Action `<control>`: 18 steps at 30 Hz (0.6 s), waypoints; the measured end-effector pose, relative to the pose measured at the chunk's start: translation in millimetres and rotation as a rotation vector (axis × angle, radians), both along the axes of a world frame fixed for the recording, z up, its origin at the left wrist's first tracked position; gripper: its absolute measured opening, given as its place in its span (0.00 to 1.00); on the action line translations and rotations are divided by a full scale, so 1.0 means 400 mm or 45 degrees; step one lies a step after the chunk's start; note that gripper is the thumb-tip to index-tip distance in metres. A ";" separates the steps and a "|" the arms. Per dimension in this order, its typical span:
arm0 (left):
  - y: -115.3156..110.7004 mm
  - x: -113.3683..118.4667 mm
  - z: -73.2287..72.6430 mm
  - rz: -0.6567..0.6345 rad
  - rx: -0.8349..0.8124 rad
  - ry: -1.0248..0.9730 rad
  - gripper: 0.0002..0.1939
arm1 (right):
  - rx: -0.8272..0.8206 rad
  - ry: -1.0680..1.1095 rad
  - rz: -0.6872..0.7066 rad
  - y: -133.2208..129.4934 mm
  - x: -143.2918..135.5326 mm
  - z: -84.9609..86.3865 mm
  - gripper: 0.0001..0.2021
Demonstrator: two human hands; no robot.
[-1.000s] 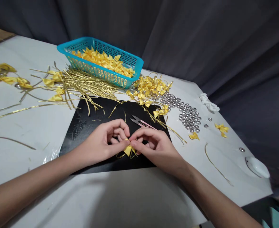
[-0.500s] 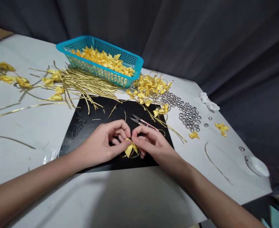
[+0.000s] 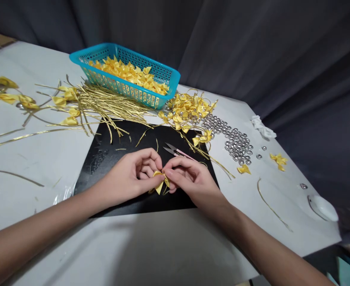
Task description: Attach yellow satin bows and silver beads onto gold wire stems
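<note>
Over the black mat (image 3: 103, 159), my left hand (image 3: 136, 172) and my right hand (image 3: 191, 176) meet at the fingertips. Between them is a yellow ribbon bow (image 3: 160, 186), pinched by both hands, its tails hanging down. Thin gold wire loops out below the bow. Part of the bow is hidden behind my thumbs. Small pink-handled snips (image 3: 177, 152) lie on the mat just beyond my right hand.
A blue basket (image 3: 127, 84) of yellow bows stands at the back, with gold wire strips (image 3: 112, 104) before it. Wired bows (image 3: 189, 107) and silver beads (image 3: 237, 145) lie to its right. A white object (image 3: 322, 207) sits at the far right.
The bow has turned and shifted slightly left between my fingers. My right fingertips have moved a little left with it; more of its folded loops now show.
</note>
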State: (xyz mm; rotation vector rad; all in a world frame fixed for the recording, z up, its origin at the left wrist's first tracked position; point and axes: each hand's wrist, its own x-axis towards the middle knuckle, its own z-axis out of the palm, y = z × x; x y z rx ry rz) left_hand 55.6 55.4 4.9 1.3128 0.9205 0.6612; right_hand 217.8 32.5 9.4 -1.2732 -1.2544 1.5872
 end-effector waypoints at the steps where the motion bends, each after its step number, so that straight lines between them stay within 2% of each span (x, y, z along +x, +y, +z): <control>1: 0.001 0.000 0.000 0.012 -0.009 -0.002 0.10 | 0.015 -0.011 0.009 0.000 0.001 0.002 0.05; 5: 0.004 -0.004 0.001 0.054 -0.045 0.004 0.10 | 0.158 -0.138 0.043 -0.001 0.003 0.001 0.08; 10: 0.007 -0.004 0.003 0.061 -0.058 -0.021 0.10 | 0.433 -0.351 -0.028 -0.009 -0.001 -0.010 0.05; 18: 0.008 -0.006 0.008 0.109 -0.074 -0.021 0.09 | 0.725 -0.463 -0.009 -0.011 0.006 -0.018 0.06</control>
